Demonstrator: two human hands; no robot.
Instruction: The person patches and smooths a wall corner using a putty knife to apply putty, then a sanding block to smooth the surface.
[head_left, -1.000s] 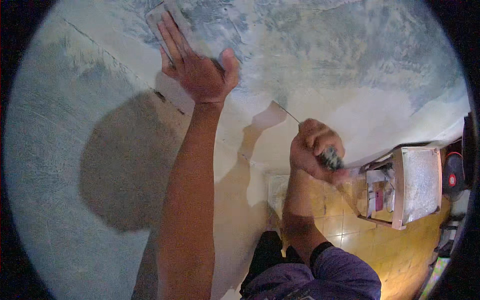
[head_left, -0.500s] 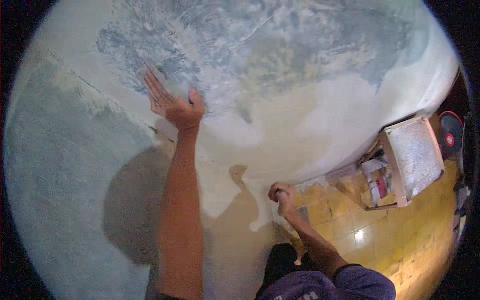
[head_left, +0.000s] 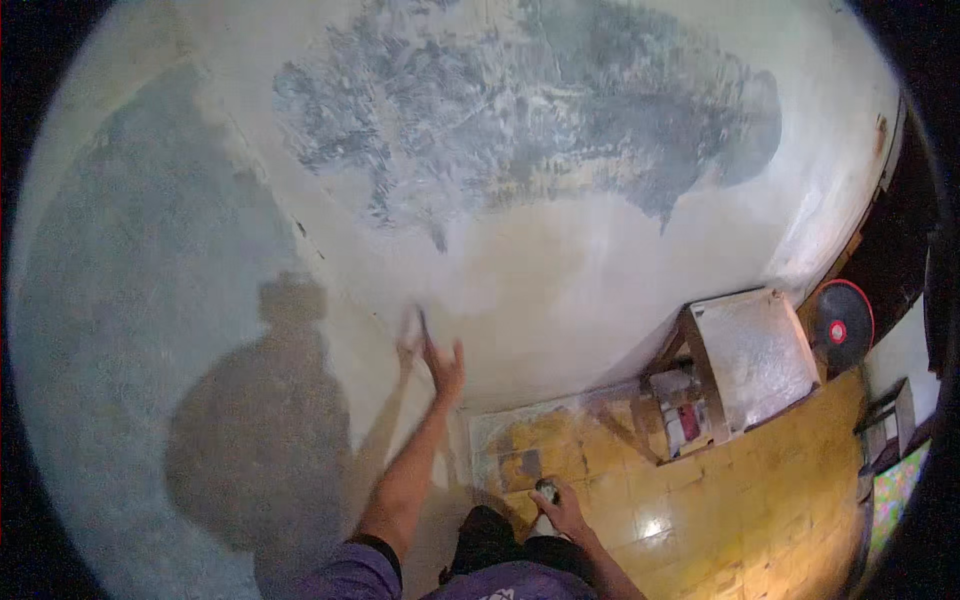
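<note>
My left hand (head_left: 446, 372) is lifted in front of the lower wall (head_left: 540, 340), thumb raised. Between its fingers and the wall side shows a thin flat piece (head_left: 416, 325), blurred, which the hand grips; its kind I cannot make out. Low down, over the floor, my right hand (head_left: 566, 508) is wrapped round a white bottle-like object (head_left: 547, 490) with a dark top. Higher on the wall spreads a grey patch (head_left: 450, 120) with streaky, whitish smears across its left part.
At the right, against the wall, stands a small wooden table (head_left: 755, 350) with a pale, shiny top and items on its lower shelf. Behind it is a round black thing with a red rim (head_left: 843, 325). Yellow tiles (head_left: 660, 490) cover the floor. A grey-green wall (head_left: 130, 300) meets this one at the left.
My left hand has come off the grey patch and moved down with the flat piece. The right hand has dropped lower. The view has shifted, showing more floor at the right.
</note>
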